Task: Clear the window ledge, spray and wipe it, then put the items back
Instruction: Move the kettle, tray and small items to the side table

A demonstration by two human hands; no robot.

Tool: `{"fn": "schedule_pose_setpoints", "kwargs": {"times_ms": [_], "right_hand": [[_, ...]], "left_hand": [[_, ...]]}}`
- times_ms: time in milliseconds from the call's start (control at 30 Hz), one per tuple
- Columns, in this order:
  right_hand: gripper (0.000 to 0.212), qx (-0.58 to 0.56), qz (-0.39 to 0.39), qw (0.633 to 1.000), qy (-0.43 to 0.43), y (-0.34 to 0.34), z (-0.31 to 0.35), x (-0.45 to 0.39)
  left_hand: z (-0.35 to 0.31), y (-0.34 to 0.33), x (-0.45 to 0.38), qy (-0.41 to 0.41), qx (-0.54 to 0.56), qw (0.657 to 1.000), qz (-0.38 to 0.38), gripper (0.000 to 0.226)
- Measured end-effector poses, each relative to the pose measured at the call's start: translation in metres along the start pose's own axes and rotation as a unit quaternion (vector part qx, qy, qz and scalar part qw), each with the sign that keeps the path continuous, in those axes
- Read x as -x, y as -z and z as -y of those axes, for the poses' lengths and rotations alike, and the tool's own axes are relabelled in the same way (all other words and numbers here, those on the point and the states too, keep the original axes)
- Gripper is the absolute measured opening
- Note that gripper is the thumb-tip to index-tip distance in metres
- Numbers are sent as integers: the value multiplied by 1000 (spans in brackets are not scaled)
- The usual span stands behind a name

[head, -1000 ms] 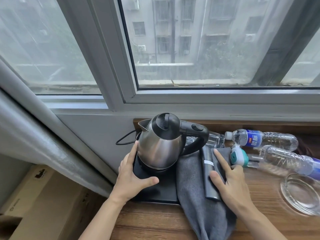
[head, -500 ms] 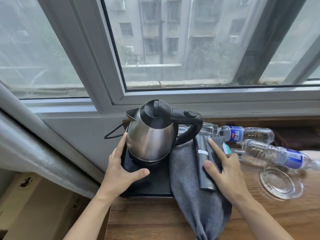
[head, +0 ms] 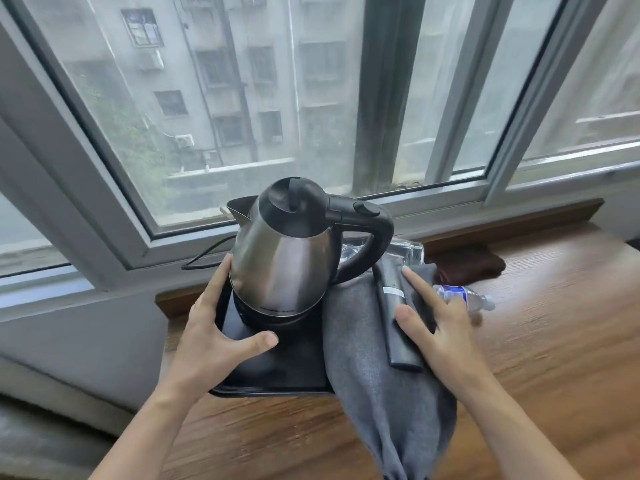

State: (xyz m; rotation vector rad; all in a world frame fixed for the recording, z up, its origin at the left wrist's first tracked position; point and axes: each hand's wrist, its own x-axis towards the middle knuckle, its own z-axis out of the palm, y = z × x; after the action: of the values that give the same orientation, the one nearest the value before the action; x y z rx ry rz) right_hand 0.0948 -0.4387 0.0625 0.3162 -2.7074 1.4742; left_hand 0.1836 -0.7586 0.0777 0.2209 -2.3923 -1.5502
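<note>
— Sitting where, the kettle (head: pixel 291 251)?
— On the black tray (head: pixel 277 368), at the ledge's (head: pixel 540 341) left end, close under the window (head: pixel 242 98). Spout left, handle right.
— And the hands?
— Gripping the tray's left rim with the left hand (head: pixel 211 337), thumb on top, fingers along the edge. Pressing the right hand (head: pixel 440 327) with straight fingers onto the grey cloth (head: pixel 374 375) and dark remote (head: pixel 398 317) draped over the tray's right side.
— Beyond that?
— Water bottle (head: pixel 464 296) lying just right of the fingers, blurred. Brown cloth (head: pixel 467 265) near the back edge.
</note>
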Motion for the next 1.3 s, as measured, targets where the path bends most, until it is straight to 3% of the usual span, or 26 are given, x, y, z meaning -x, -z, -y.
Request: {"fn": "schedule_pose_setpoints", "kwargs": {"times_ms": [267, 433, 833, 1300], "right_hand": [[89, -1, -73, 997, -29, 116, -49, 2], [78, 13, -122, 991, -55, 198, -85, 20], [78, 68, -219, 968, -106, 407, -220, 73], [93, 104, -318, 922, -197, 540, -301, 118]], "left_hand": [[-53, -106, -30, -62, 22, 995, 71, 128], [-89, -199, -40, -88, 36, 989, 116, 128], [-192, -440, -34, -149, 95, 956, 233, 135], [-269, -636, -37, -184, 80, 920, 337, 130]]}}
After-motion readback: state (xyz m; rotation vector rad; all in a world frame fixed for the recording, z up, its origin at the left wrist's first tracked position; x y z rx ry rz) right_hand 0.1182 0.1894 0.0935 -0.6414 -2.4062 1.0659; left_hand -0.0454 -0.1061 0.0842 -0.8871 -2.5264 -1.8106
